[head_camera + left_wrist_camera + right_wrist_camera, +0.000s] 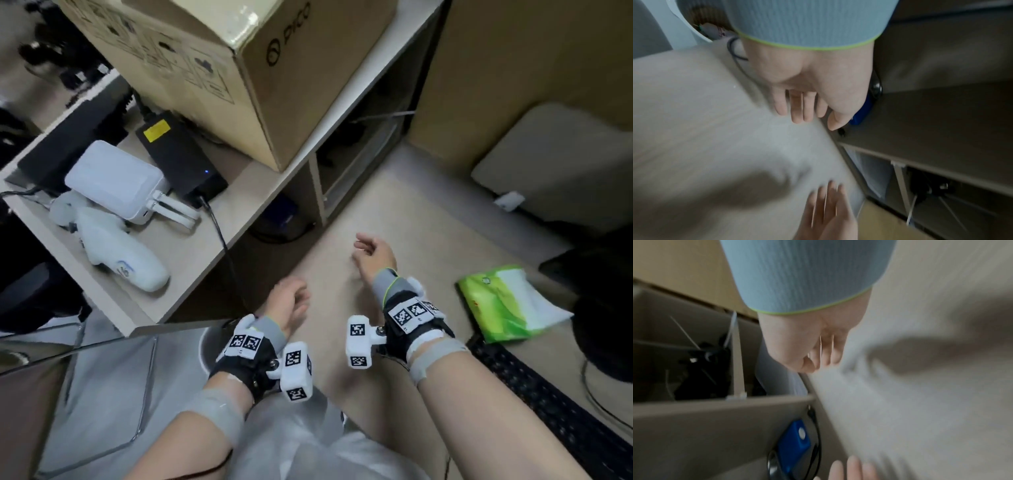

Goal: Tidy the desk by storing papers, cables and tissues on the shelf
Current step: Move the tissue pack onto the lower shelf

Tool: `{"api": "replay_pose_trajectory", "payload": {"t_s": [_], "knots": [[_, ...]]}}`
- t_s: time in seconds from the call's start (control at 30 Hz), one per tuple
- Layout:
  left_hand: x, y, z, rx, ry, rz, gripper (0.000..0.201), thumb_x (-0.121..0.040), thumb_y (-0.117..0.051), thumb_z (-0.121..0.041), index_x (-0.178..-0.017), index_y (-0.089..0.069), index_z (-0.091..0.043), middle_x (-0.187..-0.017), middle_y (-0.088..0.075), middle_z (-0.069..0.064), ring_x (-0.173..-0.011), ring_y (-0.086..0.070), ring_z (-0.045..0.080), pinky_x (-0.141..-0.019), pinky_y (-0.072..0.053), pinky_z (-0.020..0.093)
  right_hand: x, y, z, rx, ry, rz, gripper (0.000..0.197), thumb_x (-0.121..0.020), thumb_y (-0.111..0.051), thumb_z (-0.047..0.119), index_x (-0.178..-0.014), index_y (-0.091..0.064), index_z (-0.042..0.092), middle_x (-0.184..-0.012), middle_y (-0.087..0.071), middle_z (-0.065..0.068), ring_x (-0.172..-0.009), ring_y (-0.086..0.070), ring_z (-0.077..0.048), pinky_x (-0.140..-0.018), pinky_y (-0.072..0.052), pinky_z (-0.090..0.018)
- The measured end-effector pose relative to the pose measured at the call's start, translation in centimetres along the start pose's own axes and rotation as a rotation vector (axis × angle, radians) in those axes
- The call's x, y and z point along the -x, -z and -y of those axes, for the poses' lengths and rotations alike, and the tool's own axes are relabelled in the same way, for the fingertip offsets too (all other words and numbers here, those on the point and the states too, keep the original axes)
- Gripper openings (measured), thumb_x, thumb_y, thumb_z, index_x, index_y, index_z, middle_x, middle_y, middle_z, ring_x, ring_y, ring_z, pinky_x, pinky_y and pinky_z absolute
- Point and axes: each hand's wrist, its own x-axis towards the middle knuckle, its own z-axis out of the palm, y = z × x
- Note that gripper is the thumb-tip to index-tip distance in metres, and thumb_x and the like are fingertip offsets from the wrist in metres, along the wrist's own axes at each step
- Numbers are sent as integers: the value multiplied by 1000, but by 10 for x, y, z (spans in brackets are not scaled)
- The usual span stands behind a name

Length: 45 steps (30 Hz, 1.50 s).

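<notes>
- Tabletop [404,219]: pale wood-grain laminate, smooth and matte.
- Tissue pack [503,301]: soft green and white plastic wrap, crinkled, lying flat on the tabletop beside a black keyboard [548,401].
- Left hand [291,301]: fingers relaxed and apart, holding nothing, near the shelf [239,212] edge.
- Right hand [373,253]: fingers loosely bent, empty; the tissue pack lies well to its right, untouched.
- Cardboard box [239,68]: sits on top of the shelf.
</notes>
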Motion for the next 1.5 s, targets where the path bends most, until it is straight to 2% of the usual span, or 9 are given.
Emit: {"api": "replay_pose_trajectory", "payload": {"t_s": [0.2, 0.33, 0.6, 0.67, 0.77, 0.97, 1.17, 1.33, 1.5], "knots": [[30, -73, 25, -89, -62, 118, 19, -73, -71, -24, -89, -63, -20, -66, -59, -4, -65, -55, 11, -66, -40, 25, 29, 161, -44, 602, -179, -752, 70, -63, -71, 24, -128, -47, 31, -143, -41, -6, -138, -29, -29, -114, -20, -46], [40, -98, 42, -181, -75, 223, 12, -79, -66, -26, -87, -58, -22, -64, -53, -6, -59, -53, 8, -66, -42, 25, 34, 198, -93, 735, -372, -386, 78, -66, -82, 30, -134, -44, 22, -137, -47, -16, -131, -38, -37, -108, -33, -43], [53, -83, 42, -145, 11, 237, 40, -81, -75, -43, -112, -59, -24, -104, -65, 1, -83, -65, 18, -65, -47, 29, 51, 124, -35, 599, 10, -117, 41, -84, -67, 36, -120, -63, 17, -118, -67, -12, -109, -62, -34, -89, -46, -33], [56, -77, 40, -121, -11, 311, 40, -74, -76, -55, -96, -60, -26, -78, -62, -1, -61, -59, 12, -52, -40, 26, 59, 92, -23, 509, 102, 155, 45, -81, -73, 28, -122, -65, 12, -104, -68, -5, -101, -64, -22, -86, -45, -28], [46, -55, 35, -70, -78, 192, 32, -86, -69, -45, -112, -64, -27, -95, -73, 0, -73, -69, 11, -66, -54, 26, 66, 46, -15, 199, 67, 481, 39, -77, -64, 0, -116, -66, 5, -89, -67, 3, -80, -60, -9, -74, -46, -23], [17, -4, 20, 69, -105, -10, 25, -95, -55, -5, -117, -60, -14, -103, -69, 12, -89, -65, 19, -75, -55, 29, 62, 25, 8, -47, -35, 483, 33, -85, -61, -4, -115, -68, 9, -103, -69, -9, -86, -63, -15, -72, -53, -24], [7, 15, 3, 101, -55, -50, 26, -89, -60, -8, -115, -66, -6, -99, -68, 16, -87, -65, 26, -75, -56, 35, 23, -11, -17, 237, -104, 270, 69, -58, -81, 47, -118, -58, 22, -111, -69, -3, -97, -67, -20, -91, -54, -41], [-11, 39, -2, 132, -9, -184, 14, -83, -68, -23, -83, -67, -9, -82, -67, 13, -73, -63, 25, -77, -50, 38, 30, -34, -19, 49, -331, 318, 58, -71, -81, 2, -116, -48, 14, -114, -63, -9, -96, -64, -31, -70, -58, -54], [-56, 79, 42, -19, 70, -273, 97, -46, -68, -79, -117, -67, -12, -122, -67, 19, -111, -64, 39, -104, -45, 52, 19, -92, -17, 13, -250, 280, 75, -72, -78, -2, -131, -36, 14, -124, -57, -16, -106, -61, -33, -65, -57, -51]]}}
